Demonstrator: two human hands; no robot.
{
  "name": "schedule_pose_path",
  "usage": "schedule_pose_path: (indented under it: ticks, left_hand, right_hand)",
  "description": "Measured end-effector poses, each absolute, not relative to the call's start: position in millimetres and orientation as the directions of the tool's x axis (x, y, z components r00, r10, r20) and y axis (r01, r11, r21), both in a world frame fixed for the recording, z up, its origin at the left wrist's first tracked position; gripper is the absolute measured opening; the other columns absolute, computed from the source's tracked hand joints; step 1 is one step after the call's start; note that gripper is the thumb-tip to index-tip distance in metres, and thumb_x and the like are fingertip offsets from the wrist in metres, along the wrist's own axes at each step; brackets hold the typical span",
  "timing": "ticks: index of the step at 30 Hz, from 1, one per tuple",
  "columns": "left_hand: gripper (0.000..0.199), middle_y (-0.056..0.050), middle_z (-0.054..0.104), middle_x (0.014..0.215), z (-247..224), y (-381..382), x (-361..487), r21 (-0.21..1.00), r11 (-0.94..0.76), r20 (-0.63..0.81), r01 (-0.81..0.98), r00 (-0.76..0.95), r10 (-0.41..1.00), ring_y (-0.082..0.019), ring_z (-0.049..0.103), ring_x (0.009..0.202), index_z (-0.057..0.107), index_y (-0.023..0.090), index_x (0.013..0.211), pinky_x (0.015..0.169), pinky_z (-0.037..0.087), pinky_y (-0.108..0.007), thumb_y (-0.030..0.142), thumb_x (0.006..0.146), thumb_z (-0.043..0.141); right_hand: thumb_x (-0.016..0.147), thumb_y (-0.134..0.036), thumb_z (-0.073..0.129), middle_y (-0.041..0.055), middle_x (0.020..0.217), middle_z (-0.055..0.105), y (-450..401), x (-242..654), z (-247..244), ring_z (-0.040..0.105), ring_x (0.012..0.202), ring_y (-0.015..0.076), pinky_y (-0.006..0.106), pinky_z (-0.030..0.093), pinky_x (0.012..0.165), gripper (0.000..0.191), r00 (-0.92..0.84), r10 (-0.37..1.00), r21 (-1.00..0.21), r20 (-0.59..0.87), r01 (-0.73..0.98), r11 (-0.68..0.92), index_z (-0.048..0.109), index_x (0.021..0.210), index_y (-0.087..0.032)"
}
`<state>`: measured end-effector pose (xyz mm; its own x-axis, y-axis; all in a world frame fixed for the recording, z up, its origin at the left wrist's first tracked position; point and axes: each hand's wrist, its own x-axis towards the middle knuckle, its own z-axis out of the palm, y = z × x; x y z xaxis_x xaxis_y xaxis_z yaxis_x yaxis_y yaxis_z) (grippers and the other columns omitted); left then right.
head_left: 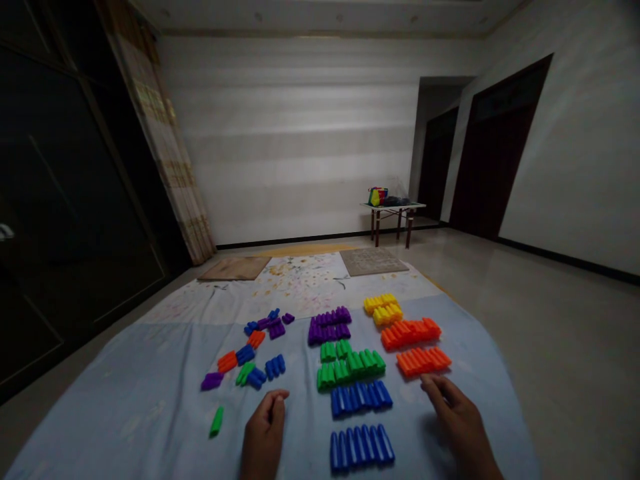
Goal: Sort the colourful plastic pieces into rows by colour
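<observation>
My left hand (265,430) is over the near part of the cloth with its fingers curled in; whatever they hold, if anything, is hidden. It is nearest to a loose cluster of blue tubes (275,367) and a lone green tube (217,422). My right hand (457,417) has its thumb and fingertips together just below a row of orange tubes (424,361); I cannot tell whether they touch it. Between the hands lie rows of blue tubes (362,448), green tubes (351,369) and purple tubes (329,325). Yellow tubes (383,309) lie behind the orange ones.
A pale flowered cloth (165,373) covers the table. At its far edge lie a brown board (235,268) and a grey board (374,262). Mixed tubes (227,361) are scattered on the left. A small table (393,205) with a colourful bag (377,196) stands by the wall.
</observation>
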<state>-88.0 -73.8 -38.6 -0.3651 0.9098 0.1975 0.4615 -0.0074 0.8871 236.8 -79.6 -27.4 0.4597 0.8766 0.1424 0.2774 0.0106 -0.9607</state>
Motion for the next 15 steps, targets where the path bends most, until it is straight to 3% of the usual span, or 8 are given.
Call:
schedule_pose_path:
  ticks: [7, 12, 15]
  left_hand:
    - [0.034, -0.004, 0.068, 0.081, -37.8, -76.0, -83.2, 0.881, 0.039, 0.141, 0.471, -0.341, 0.929, -0.021, 0.063, 0.083, 0.063, 0.020, 0.076, 0.076, 0.049, -0.031, 0.049, 0.070, 0.047]
    - [0.045, 0.001, 0.057, 0.057, -32.7, -65.3, -83.6, 0.897, 0.143, -0.022, 0.419, -0.279, 0.960, -0.017, 0.055, 0.054, 0.062, 0.017, 0.090, 0.053, 0.046, -0.028, 0.053, 0.071, 0.043]
    - [0.041, -0.001, 0.060, 0.063, -13.1, -33.6, -88.7, 0.868, 0.060, 0.082, 0.493, -0.262, 0.962, -0.017, 0.058, 0.061, 0.063, 0.016, 0.088, 0.059, 0.047, -0.029, 0.049, 0.070, 0.046]
  right_hand:
    - [0.073, -0.053, 0.054, 0.0048, 0.071, 0.066, -48.1, 193.1, 2.9, 0.061, 0.070, 0.0197, 0.026, 0.050, 0.062, 0.040, 0.371, 0.894, -0.961, 0.251, 0.203, 0.186, 0.065, 0.079, -0.016]
    - [0.076, -0.050, 0.054, 0.0042, 0.073, 0.065, -36.2, 181.6, -22.3, 0.060, 0.070, 0.0182, 0.026, 0.049, 0.064, 0.035, 0.286, 0.903, -0.935, 0.320, 0.247, 0.253, 0.064, 0.080, -0.017]
    - [0.078, -0.048, 0.053, 0.0045, 0.074, 0.065, -33.3, 186.1, -31.8, 0.059, 0.069, 0.0175, 0.025, 0.049, 0.063, 0.033, 0.243, 0.902, -0.909, 0.358, 0.310, 0.278, 0.064, 0.079, -0.018]
